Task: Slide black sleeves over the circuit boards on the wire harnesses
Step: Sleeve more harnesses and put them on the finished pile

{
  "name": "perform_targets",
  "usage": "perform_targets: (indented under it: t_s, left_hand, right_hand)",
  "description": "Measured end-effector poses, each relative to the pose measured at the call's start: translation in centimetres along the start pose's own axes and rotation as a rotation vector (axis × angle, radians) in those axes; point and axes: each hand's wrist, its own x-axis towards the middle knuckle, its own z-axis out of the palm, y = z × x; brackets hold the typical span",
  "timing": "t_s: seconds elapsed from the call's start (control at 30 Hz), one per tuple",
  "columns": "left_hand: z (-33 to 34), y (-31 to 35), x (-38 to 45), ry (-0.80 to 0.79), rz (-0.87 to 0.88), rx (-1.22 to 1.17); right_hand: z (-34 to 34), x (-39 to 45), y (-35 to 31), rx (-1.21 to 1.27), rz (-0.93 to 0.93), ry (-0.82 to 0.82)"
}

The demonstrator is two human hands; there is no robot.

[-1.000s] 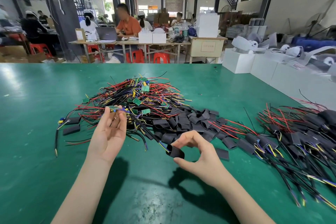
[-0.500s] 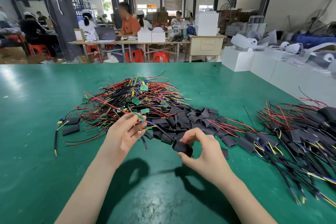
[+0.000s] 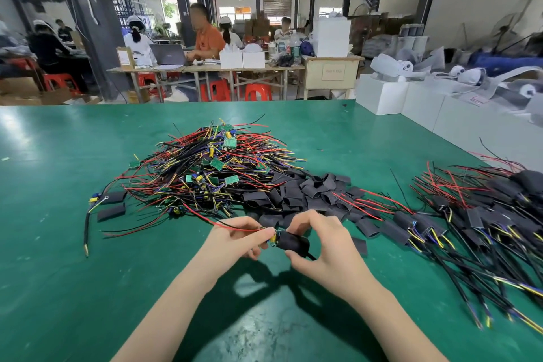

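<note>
The left hand, earlier raised open-palmed near the tangled pile of red, black and yellow wires, now sits close beside the right hand, pinching a small wired circuit board. The flat black tubular sleeve, previously apart, now partly covers that board.

No readable text anywhere. White paper notice on front of the beige wooden cabinet carries printed characters, too blurred to read. Small brown cardboard box on the far wooden workbench has a white label, print illegible. Orange sign above the far doorway: markings too small to make out.
</note>
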Motion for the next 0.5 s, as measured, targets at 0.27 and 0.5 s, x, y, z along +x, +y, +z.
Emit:
perform_targets:
  t_s: [0.27,0.5]
  left_hand:
    - [-1.1,0.6,-0.3,-0.071,0.108,0.065]
    - [-1.2,0.4,-0.1,-0.038,0.066,0.017]
  right_hand:
    - [0.1,0.0,-0.1,0.078,0.04,0.02]
    - [0.2,0.0,0.1,0.095,0.069,0.034]
